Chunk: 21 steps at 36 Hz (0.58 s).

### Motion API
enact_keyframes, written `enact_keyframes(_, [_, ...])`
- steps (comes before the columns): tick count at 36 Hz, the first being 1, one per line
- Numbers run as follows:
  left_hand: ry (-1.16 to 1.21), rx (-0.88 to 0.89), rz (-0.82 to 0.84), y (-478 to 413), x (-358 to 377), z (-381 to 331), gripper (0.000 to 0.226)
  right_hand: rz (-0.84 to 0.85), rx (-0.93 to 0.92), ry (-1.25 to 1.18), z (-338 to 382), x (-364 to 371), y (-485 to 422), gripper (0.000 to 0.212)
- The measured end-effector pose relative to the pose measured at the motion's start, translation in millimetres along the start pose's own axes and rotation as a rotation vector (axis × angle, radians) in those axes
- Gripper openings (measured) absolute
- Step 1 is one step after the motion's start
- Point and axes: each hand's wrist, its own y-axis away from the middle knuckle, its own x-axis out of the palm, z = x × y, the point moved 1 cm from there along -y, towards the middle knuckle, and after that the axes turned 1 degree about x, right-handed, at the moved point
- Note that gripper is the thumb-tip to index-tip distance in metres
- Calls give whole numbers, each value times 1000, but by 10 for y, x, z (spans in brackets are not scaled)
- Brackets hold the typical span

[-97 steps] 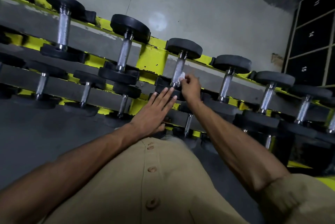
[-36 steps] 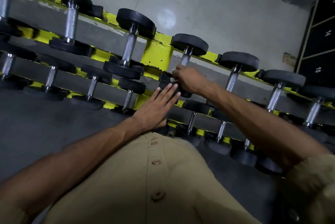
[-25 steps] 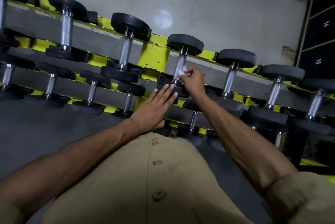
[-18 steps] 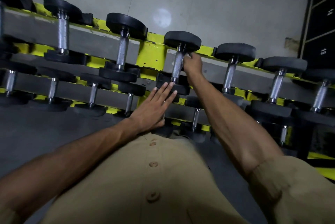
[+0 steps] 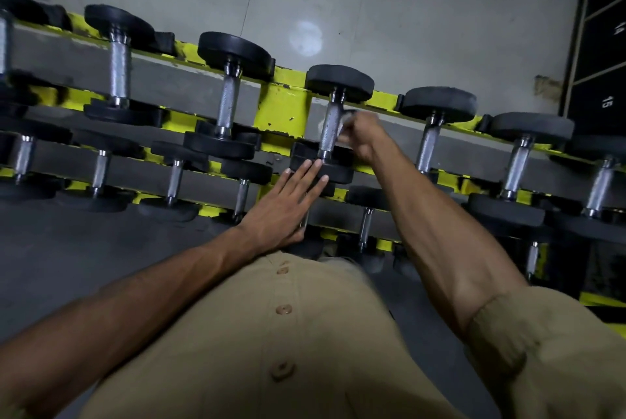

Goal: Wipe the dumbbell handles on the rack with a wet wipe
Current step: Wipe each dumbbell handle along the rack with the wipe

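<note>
Grey wall behind, yellow rack (image 5: 284, 106) carrying seven dumbbells on its top rail. Right hand (image 5: 364, 137), blurred, pinches the wet wipe (image 5: 346, 120) beside the fourth dumbbell's handle (image 5: 330, 129); left hand (image 5: 286, 205) rests flat, fingers straight and together, on its near head (image 5: 333, 173).

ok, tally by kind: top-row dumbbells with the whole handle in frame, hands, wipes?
dumbbells: 6 (another is cut off at the left edge)
hands: 2, left hand and right hand
wipe: 1, blurred
total: 9
</note>
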Motion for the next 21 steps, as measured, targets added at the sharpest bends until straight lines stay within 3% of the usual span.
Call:
enact_keyframes(3, [-7, -5, -4, -4, -2, -15, 116, -193, -94, -186, 33, 124, -152, 33])
enact_keyframes(7, [-6, -10, 8, -9, 3, -36, 114, -445, -431, 169, -256, 262, -6, 8])
enact_keyframes(9, [-6, -15, 6, -14, -4, -29, 113, -487, -636, 288, -363, 302, 133, 19])
enact_keyframes(11, [3, -11, 3, -16, -17, -26, 111, -481, -786, 442, -390, 287, 213, 26])
enact_keyframes(17, [8, 2, 13, 9, -22, -6, 115, -396, -1090, 1261, -419, -32, 77, 43])
enact_keyframes(21, [21, 4, 10, 1, -23, -11, 116, -321, -1158, 1456, -398, -122, 116, 54])
